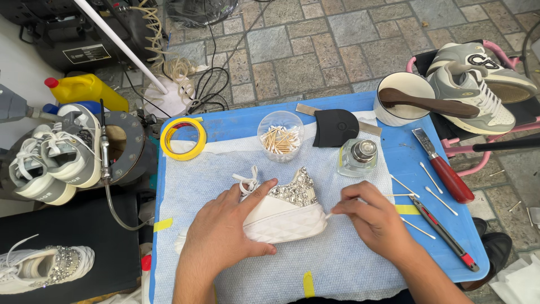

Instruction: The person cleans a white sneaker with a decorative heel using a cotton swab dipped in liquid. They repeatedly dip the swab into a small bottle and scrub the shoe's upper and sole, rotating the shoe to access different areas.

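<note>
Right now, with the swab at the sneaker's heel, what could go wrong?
1. The small glass bottle stands close behind the right hand; a backward sweep might tip it.
2. The left hand alone steadies the white sneaker; it could slip on the cloth.
3. The red-handled knife lies beside the right wrist, so it could get brushed.

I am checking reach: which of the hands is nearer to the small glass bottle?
Right. The right hand lies just below the glass bottle; the left hand rests on the white sneaker, farther left.
</note>
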